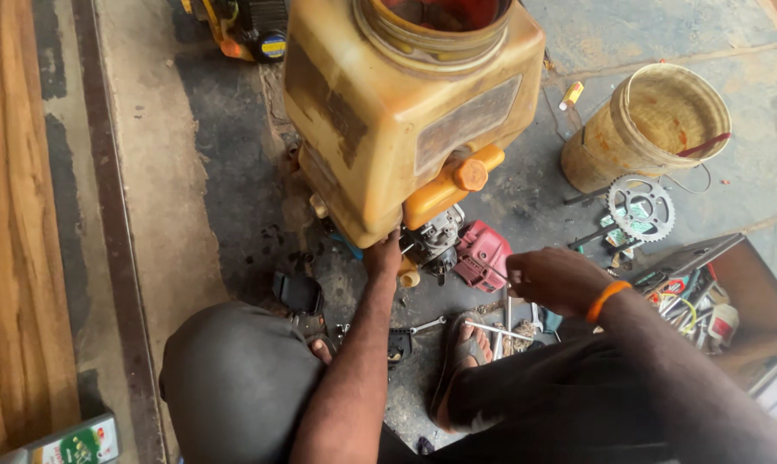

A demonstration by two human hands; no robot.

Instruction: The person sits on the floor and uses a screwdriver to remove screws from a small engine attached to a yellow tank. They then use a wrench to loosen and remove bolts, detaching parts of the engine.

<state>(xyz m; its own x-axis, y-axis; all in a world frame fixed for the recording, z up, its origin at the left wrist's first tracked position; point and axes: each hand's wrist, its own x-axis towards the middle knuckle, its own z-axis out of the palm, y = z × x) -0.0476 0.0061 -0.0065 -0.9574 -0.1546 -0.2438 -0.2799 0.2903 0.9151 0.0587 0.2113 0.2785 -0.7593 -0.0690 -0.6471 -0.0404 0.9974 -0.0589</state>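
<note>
- My left hand (383, 256) reaches forward, and its fingers press against the lower edge of the yellow tank (388, 112). They touch the underside; whether they curl closed around anything cannot be told from this angle.
- The yellow tank stands on the floor (191, 172) directly ahead of me, tilted toward the camera, with its wide round mouth open at the top and an orange cap (471, 174) on its near lower side.
- The small engine (436, 241) sits under the tank, just right of my left hand, with a red cover (483, 255) beside it.
- My right hand (553, 280) hovers near the red cover, its fingers closed in a fist around a thin tool whose tip is too small to identify. An orange band (606, 300) circles that wrist.
- A spanner (492, 329) lies across my sandalled right foot (468, 348).
- A yellowed bucket (646, 129) stands at the right, with a toothed sprocket (640, 208) on the floor just below it.
- An open toolbox (706, 301) holds assorted tools at my right side.
</note>
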